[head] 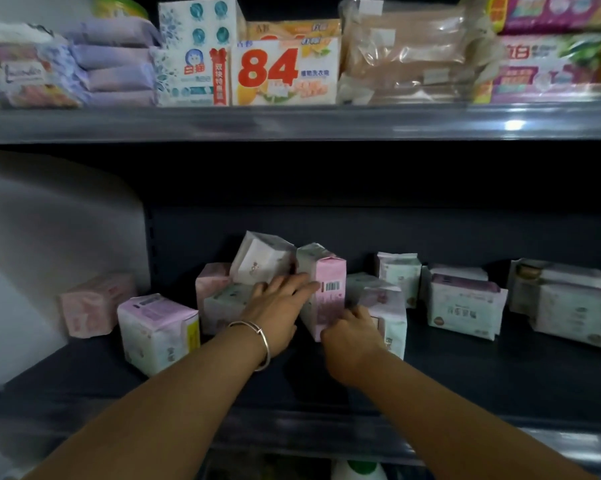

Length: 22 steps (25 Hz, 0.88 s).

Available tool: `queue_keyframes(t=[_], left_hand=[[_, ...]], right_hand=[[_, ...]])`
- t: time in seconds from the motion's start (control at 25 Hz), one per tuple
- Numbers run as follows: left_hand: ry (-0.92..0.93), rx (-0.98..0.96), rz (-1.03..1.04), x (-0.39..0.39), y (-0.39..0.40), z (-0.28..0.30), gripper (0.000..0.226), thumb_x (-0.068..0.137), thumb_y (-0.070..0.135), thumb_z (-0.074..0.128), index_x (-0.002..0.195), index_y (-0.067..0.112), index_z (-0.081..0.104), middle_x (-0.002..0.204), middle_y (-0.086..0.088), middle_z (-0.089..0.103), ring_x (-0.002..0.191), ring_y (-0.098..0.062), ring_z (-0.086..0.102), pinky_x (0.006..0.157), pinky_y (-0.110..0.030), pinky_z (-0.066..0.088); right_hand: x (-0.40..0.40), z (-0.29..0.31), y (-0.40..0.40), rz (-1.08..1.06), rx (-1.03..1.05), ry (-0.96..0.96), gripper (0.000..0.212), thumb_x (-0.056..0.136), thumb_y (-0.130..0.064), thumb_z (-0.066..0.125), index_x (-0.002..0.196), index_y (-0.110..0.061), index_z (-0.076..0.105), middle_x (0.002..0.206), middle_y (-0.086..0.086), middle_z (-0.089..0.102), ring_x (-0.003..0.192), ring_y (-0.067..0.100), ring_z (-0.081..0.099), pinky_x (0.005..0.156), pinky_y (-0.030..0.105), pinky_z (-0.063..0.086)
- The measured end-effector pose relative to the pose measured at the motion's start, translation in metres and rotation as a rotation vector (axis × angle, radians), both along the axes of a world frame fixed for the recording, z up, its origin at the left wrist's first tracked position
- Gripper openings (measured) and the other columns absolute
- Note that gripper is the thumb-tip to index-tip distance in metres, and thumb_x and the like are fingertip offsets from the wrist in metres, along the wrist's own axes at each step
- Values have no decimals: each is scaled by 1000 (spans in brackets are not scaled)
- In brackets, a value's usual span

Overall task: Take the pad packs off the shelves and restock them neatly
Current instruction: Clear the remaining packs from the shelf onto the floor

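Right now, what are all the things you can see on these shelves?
pad packs: about ten, pink, white and pale green, scattered on the lower shelf
pink barcode pack: one, upright, lower shelf centre, between both hands
purple soft packs: four stacked, upper shelf, left
"84" box: one, white with red numbers, upper shelf centre
clear-wrapped brown packs: a stack, upper right
bracelet: one, silver, left wrist
left hand: fingers flat on the packs
right hand: grips the barcode pack's bottom corner
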<state>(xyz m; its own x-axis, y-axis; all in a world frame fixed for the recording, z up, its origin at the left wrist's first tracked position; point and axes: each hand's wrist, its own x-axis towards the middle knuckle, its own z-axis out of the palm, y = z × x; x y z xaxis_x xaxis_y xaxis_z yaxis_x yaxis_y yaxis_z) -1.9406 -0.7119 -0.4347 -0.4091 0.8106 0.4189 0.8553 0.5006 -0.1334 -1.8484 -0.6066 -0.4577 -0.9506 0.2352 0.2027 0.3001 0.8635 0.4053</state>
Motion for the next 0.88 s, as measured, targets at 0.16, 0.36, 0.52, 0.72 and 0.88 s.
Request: queue_keyframes(t=[0.16, 0.36, 0.52, 0.72, 0.88], left_hand=[[76, -63, -9, 3, 44, 21, 87, 85, 0, 50, 149, 35, 1, 157, 13, -12, 146, -16, -9, 117, -39, 10], [217, -107, 102, -7, 64, 23, 101, 77, 2, 62, 148, 35, 0, 149, -1, 12, 136, -28, 20, 109, -38, 27], [269, -123, 232, -11, 45, 24, 64, 82, 8, 60, 138, 19, 33, 139, -9, 24, 123, -31, 34, 96, -37, 39], [495, -115, 133, -1, 36, 32, 50, 72, 13, 69, 119, 17, 54, 127, -6, 48, 116, -29, 46, 89, -38, 38], [310, -174, 161, 10, 47, 30, 48, 81, 26, 61, 124, 19, 41, 130, 0, 47, 124, -21, 40, 103, -33, 29]], right_hand=[[12, -8, 23, -30, -4, -14, 30, 90, -21, 49, 118, -15, 60, 121, 9, 61, 122, 28, 43, 107, 41, 19], [21, -13, 39, -86, -55, -27, 29, 91, -19, 48, 117, -13, 61, 121, 10, 60, 121, 29, 45, 108, 44, 20], [20, -12, 39, -51, -94, 17, 31, 91, -21, 49, 119, -12, 59, 122, 10, 59, 121, 30, 44, 106, 44, 23], [28, -6, 36, -50, -11, 30, 33, 91, -22, 49, 122, -15, 58, 127, 10, 56, 129, 32, 34, 111, 53, 14], [38, 4, 48, -239, -152, 140, 61, 90, -17, 51, 146, -17, 27, 157, 14, 3, 141, 47, -9, 102, 76, 3]])
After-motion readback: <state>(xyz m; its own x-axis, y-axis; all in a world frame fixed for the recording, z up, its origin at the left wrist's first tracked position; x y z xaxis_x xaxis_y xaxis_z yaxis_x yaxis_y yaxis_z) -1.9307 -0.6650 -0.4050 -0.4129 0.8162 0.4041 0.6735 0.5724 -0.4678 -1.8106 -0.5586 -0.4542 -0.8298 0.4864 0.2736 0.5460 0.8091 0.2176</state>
